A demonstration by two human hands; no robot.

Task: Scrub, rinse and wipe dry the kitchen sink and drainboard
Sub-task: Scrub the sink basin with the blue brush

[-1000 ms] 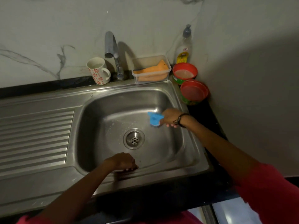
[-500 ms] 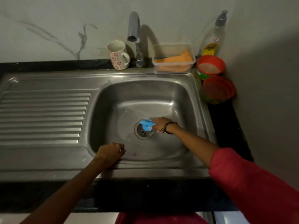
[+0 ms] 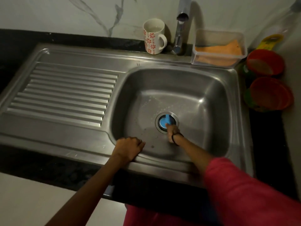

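Sink (image 3: 211,82): right hand (image 3: 172,132) pinches blue plug (image 3: 164,122) in drain; left hand (image 3: 128,148) grips front rim.

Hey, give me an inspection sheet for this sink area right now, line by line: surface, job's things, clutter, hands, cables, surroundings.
Surface: steel sink basin with a few droplets on its floor; ribbed drainboard to its left looks bare.
Job's things: blue stopper sits in the drain opening; tap behind the basin, no water seen running.
Clutter: floral mug, clear tub holding an orange cloth, two red bowls, soap bottle partly out of frame.
Hands: right hand presses on the stopper; left hand rests on the basin's front rim.
Cables: nothing seen.
Surroundings: marble-patterned wall, dark countertop, dim light.
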